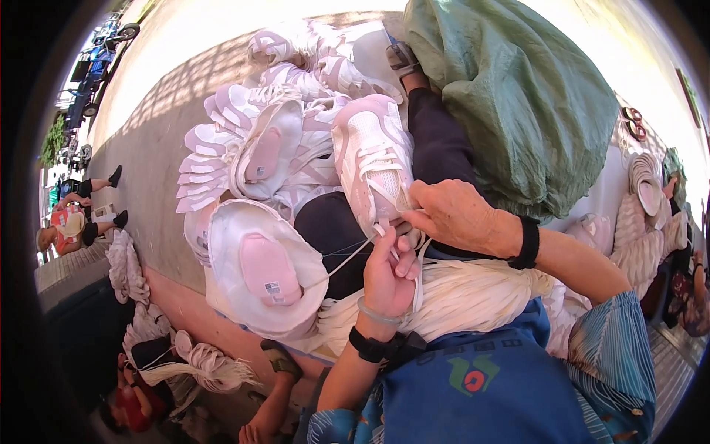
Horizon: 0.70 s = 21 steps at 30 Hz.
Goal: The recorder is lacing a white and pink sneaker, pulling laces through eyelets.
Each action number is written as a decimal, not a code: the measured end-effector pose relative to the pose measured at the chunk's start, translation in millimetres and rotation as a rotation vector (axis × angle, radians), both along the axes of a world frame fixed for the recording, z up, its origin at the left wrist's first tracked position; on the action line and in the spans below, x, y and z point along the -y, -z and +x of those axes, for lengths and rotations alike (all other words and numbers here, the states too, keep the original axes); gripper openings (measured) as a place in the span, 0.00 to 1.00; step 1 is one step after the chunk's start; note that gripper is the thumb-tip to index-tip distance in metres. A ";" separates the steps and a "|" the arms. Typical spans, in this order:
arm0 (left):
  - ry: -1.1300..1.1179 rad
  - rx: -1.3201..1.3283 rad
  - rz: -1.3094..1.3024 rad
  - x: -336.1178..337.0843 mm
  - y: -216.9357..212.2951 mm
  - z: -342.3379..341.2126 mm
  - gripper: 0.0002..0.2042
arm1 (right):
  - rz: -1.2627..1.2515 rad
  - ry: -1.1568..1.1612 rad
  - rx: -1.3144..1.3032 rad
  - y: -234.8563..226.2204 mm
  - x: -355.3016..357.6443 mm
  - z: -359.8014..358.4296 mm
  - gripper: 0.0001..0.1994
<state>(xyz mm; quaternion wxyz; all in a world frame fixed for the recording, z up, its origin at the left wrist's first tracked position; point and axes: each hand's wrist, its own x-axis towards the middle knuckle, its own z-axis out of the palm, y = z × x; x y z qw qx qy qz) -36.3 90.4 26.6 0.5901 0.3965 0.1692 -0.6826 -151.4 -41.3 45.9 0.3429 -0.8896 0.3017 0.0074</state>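
One bundle of laces (473, 292) in your lap. Your left hand (392, 274) pinches a lace (419, 287), right hand (460, 218) grips the pink-white shoe (367, 144) between your knees. Beyond: pink insole (265, 266) inside another shoe (223, 240); green sack (510, 96), contents hidden.

The shoe (364, 133) just ahead of the grips had fine white mesh, edged by smooth, matt pink panels; the bundle of laces (473, 292) behind the right grip (462, 218) looked like woven cord with a faint sheen; to the left of the left grip (392, 275), a pink insole (266, 263) looked smooth and matt; beyond the right grip, the green sack (518, 103) looked like thin woven plastic, crumpled and slightly glossy; behind both grips, the blue apron (458, 407) was matt cloth; far left of them, the floor (159, 177) looked hard, matt and concrete-like.
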 end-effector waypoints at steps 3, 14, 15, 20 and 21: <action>-0.057 -0.140 -0.137 -4.7 11.0 6.1 0.11 | 0.000 0.068 0.012 2.4 -1.3 -4.2 0.18; -0.009 0.088 -0.055 -12.2 -7.2 9.8 0.08 | -0.196 -0.040 -0.163 17.0 -22.9 3.0 0.09; -0.009 0.089 -0.057 -11.2 -7.1 9.0 0.08 | -0.199 -0.039 -0.163 15.2 -23.9 2.2 0.09; -0.057 -0.035 -0.124 -9.6 5.4 9.7 0.10 | -0.153 -0.075 -0.155 14.7 -28.4 3.9 0.05; -0.055 -0.034 -0.128 -10.7 8.4 10.3 0.10 | -0.157 -0.072 -0.155 16.3 -29.1 3.9 0.05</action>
